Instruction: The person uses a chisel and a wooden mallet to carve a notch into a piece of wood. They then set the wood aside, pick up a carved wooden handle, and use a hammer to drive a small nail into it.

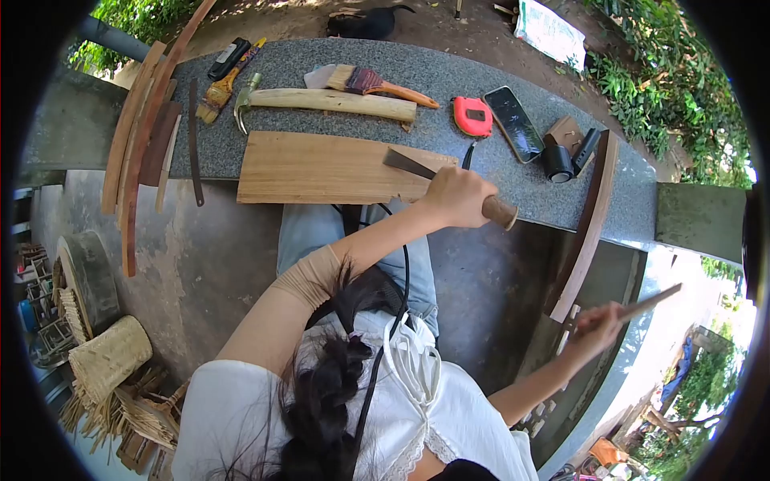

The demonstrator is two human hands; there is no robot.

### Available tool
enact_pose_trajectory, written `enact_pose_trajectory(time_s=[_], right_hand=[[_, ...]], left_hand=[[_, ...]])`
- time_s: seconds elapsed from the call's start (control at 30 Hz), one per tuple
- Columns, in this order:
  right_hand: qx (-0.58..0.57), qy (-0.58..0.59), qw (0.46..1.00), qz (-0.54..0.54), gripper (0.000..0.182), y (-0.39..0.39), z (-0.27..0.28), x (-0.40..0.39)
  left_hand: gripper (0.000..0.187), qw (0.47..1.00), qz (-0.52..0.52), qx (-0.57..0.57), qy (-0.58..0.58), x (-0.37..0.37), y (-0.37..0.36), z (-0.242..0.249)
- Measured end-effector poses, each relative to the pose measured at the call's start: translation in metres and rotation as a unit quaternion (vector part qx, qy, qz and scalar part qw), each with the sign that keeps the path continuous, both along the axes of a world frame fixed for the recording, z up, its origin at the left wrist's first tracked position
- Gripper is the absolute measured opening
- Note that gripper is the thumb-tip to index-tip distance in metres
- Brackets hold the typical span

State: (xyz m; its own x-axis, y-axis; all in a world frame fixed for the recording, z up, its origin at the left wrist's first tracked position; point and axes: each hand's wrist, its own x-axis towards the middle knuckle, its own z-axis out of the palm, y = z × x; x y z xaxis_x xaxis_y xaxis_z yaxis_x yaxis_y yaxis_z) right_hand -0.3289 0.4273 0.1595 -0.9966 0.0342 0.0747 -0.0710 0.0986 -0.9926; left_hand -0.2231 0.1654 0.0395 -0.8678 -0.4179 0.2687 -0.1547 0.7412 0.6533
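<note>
1. the stone counter (449, 80) carried everything. the wooden board (321, 168) lay flat on its near edge, and i used that board as my landmark.
2. i judged the board stiff and fairly light. it would be best held by its long edges, away from the split corner at its right end.
3. a hammer (329, 102) lay just behind the board, apart from it.
4. the knife (409, 164) rested with its blade on the board's right end. my left hand (457, 196) was wrapped tight round its wooden handle, just right of the board. it looked heavy at the blade and sharp, so i judged the handle the only safe hold.
5. the thin strip (650, 303) was well off to the right of the board and below the counter, pinched in my closed right hand (597, 329). it looked light, springy and easily snapped.
</note>
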Motion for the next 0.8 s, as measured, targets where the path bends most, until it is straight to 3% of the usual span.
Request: enact_pose_trajectory(time_s=[0.13,0.17,0.2,0.27,0.3,0.33,0.37,0.4,0.43,0.5,0.53,0.57,0.63,0.7,0.77,0.8], right_hand=[[-0.133,0.101,0.986,-0.011,0.027,0.001,0.009,-0.018],[-0.156,0.084,0.982,-0.057,0.030,-0.024,0.003,-0.006],[-0.180,0.068,0.976,-0.104,0.033,-0.057,-0.009,0.015],[-0.171,0.111,0.978,-0.052,0.026,-0.073,-0.062,0.045],[-0.093,-0.006,0.992,0.086,0.019,-0.070,-0.072,0.061],[-0.015,-0.122,0.967,0.223,0.015,-0.073,-0.075,0.075],[0.066,-0.235,0.904,0.352,0.013,-0.076,-0.075,0.083],[0.008,-0.213,0.945,0.248,0.014,-0.078,-0.065,0.073],[-0.136,-0.155,0.966,0.159,0.016,-0.084,-0.063,0.064],[-0.317,-0.108,0.942,0.015,0.020,-0.107,-0.085,0.082],[-0.175,-0.068,0.975,0.120,0.017,-0.119,-0.099,0.111],[-0.178,-0.066,0.974,0.124,0.017,-0.117,-0.098,0.112],[0.027,-0.273,0.914,0.298,0.010,-0.102,-0.092,0.111],[-0.150,-0.176,0.949,0.216,0.010,-0.100,-0.074,0.084],[-0.321,-0.119,0.936,0.084,0.012,-0.127,-0.084,0.114],[-0.140,-0.045,0.976,0.163,0.012,-0.140,-0.105,0.145]], left_hand=[[0.018,0.998,0.046,-0.022,0.024,0.008,-0.012,-0.002],[0.018,0.998,0.046,-0.021,0.023,0.010,-0.014,-0.002],[0.020,0.998,0.053,-0.024,0.016,0.013,-0.015,-0.001],[0.022,0.998,0.062,-0.030,0.012,0.016,-0.020,-0.001],[0.020,0.998,0.064,-0.020,0.015,0.019,-0.024,-0.004],[0.018,0.997,0.068,-0.011,0.018,0.024,-0.031,0.000],[0.018,0.997,0.068,-0.014,0.016,0.031,-0.038,0.004],[0.019,0.997,0.075,-0.005,0.006,0.040,-0.044,0.007],[0.021,0.997,0.081,0.009,-0.006,0.048,-0.045,0.010],[0.025,0.996,0.086,0.019,0.006,0.052,-0.046,0.004],[0.026,0.996,0.095,0.005,0.002,0.051,-0.048,0.001],[0.028,0.995,0.102,-0.011,-0.005,0.052,-0.052,0.001],[0.031,0.994,0.110,-0.015,-0.017,0.068,-0.064,0.005],[0.033,0.992,0.125,-0.010,-0.029,0.079,-0.070,0.009],[0.039,0.992,0.124,-0.003,-0.034,0.082,-0.076,0.013],[0.039,0.991,0.130,-0.005,-0.032,0.084,-0.079,0.009]])
